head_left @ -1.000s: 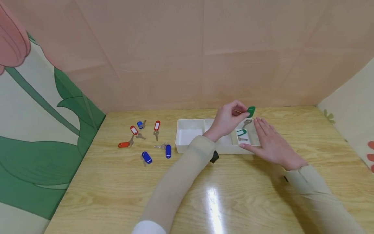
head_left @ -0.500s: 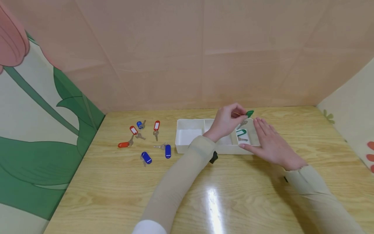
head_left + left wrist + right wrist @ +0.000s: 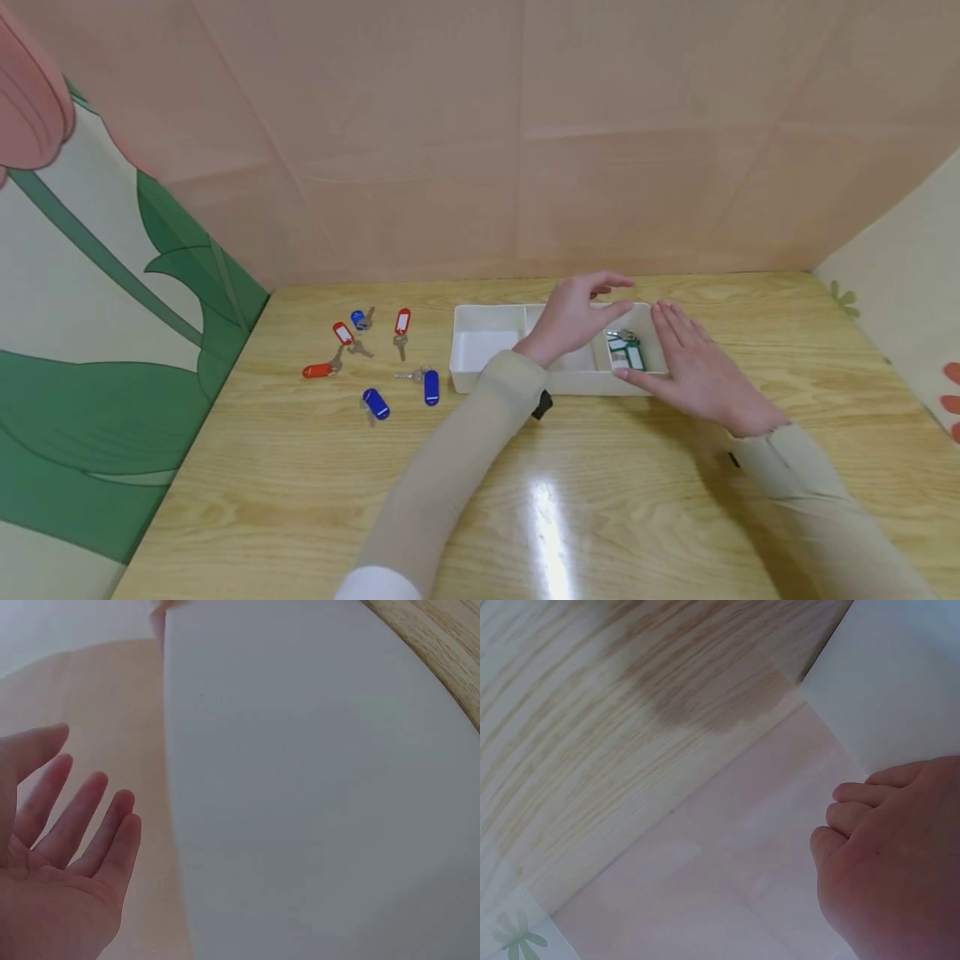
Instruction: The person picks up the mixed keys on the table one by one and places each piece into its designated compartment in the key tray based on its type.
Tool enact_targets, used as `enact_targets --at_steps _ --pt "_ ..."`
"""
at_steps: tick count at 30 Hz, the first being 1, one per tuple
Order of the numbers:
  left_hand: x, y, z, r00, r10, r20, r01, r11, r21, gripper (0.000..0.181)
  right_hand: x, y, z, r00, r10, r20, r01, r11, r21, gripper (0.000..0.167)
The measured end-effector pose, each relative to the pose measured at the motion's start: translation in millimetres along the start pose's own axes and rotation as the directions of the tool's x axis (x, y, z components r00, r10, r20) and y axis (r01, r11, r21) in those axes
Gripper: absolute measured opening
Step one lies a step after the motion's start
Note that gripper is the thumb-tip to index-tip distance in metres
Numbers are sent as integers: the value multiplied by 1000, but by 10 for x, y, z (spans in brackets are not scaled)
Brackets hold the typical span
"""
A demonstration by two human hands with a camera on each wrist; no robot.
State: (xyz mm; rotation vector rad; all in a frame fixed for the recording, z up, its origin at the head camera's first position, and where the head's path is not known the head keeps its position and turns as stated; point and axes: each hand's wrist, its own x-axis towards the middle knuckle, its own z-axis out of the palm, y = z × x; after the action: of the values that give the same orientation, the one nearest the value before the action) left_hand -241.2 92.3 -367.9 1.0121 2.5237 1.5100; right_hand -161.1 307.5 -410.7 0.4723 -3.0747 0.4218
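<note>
A white divided box stands on the table in the head view. My left hand hovers over its middle and right compartments, thumb and fingers spread apart with nothing between them. The left wrist view also shows the left hand with its fingers apart beside the white wall. Green key tags with keys lie in the right compartment, partly overlapping. My right hand rests against the box's right end, fingers straight at the back and thumb at the front rim.
Left of the box lie red-tagged keys and blue-tagged keys, several in all, loose on the wooden table. A pinkish backdrop rises behind the table. The left forearm crosses in front of the box.
My left hand has let go of the green-tagged key, which now lies in the right compartment. Its fingers have spread and it has shifted slightly left. The right hand has stayed in place.
</note>
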Motion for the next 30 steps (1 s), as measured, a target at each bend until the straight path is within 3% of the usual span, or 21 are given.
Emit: enact_targets --at_steps 10,30 --pt "-82 105 -115 999 43 -19 -43 999 -9 33 13 15 2 1000 -7 -1 7 1000 -6 110" --pt "-255 120 -261 998 6 -57 -10 998 -67 40 39 24 -10 1000 -17 -16 17 1000 0 110"
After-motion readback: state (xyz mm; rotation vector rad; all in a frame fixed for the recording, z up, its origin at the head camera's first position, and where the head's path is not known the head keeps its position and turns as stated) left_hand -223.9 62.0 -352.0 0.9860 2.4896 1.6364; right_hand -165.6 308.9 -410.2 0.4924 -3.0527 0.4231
